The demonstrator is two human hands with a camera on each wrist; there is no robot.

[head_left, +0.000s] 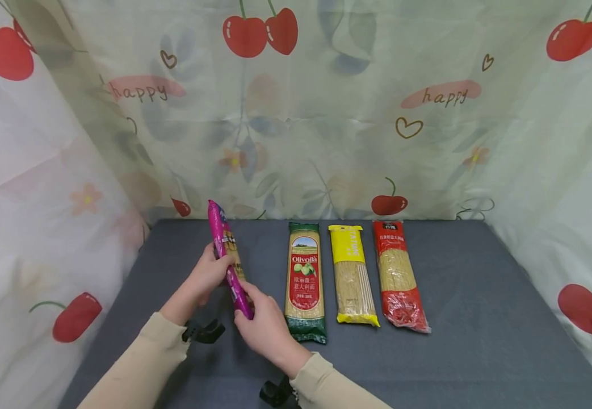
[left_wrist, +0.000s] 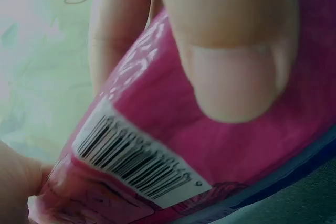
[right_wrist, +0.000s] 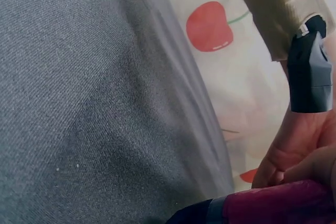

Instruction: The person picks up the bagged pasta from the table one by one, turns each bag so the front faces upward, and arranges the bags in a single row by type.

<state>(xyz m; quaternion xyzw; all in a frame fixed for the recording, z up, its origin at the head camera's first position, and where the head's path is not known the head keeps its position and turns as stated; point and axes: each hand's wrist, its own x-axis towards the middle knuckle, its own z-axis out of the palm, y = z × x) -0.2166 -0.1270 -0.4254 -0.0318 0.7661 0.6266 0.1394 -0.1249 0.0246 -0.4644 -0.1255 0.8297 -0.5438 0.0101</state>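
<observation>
A magenta pack of noodles (head_left: 230, 258) is held turned on its narrow side, above the left part of the table. My left hand (head_left: 209, 272) grips it around the middle, thumb across the near side. Lower down, my right hand (head_left: 267, 329) pinches the pack's near end between thumb and fingers. The left wrist view has the thumb (left_wrist: 236, 82) pressing the magenta wrapper (left_wrist: 163, 103) close to a white barcode label (left_wrist: 136, 156). In the right wrist view, a rounded end of the magenta pack (right_wrist: 278, 203) shows below my left hand (right_wrist: 310, 145).
Three noodle packs lie side by side right of my hands: a green-and-red one (head_left: 306, 284), a yellow one (head_left: 354, 278) and a red one (head_left: 400, 275). They rest on a dark grey cloth-covered table (head_left: 479, 341). Cherry-printed curtains (head_left: 306, 113) hang behind and at both sides.
</observation>
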